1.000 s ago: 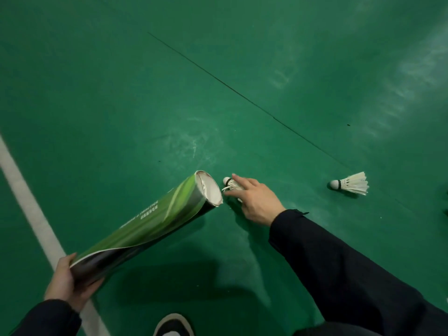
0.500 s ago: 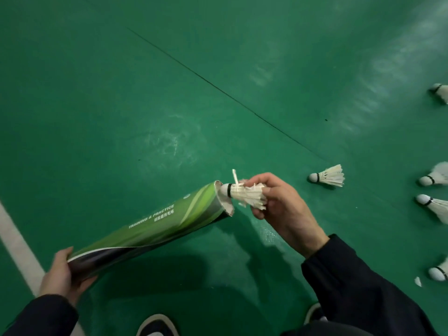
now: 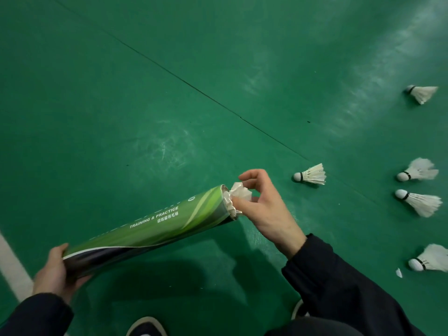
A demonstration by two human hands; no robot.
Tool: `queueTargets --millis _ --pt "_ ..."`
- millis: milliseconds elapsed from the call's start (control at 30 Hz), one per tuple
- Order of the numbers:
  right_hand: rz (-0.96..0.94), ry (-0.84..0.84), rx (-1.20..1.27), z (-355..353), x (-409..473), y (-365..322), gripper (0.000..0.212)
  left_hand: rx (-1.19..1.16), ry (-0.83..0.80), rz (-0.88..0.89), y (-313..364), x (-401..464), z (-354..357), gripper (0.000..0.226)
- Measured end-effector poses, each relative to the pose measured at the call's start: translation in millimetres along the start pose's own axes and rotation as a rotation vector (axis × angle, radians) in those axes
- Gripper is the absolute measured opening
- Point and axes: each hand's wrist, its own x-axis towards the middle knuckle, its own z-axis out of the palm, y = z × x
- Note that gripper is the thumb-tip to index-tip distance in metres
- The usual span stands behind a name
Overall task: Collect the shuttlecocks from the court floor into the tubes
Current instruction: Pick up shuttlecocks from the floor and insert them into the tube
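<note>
Centrally, the right hand pinched a shuttlecock at the tube mouth; lower left, the left hand gripped the tube's base.

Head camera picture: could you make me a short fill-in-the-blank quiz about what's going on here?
1. The left hand grips the bottom end of the green ____.
2. The right hand pushes a shuttlecock into the tube, ____ end first.
3. ____ shuttlecocks lie loose on the court floor.
4. The nearest loose shuttlecock points its cork to the ____ of the picture.

Missing words: tube; cork; Five; left
</note>
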Motion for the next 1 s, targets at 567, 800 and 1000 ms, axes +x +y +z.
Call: queueTargets --millis 567,800,1000 --pt "-0.322 -0.191 -0.471 3 -27 23 0.064 0.033 -0.073 0.011 9 -9 10 0.075" --pt "-0.168 -0.330 -0.306 -1 -20 23 0.028 0.023 -0.023 0.010 -5 78 -34 0.115" --pt "-0.001 -0.320 -0.160 5 -20 27 0.017 -0.065 -0.073 0.033 12 -13 3 0.072"
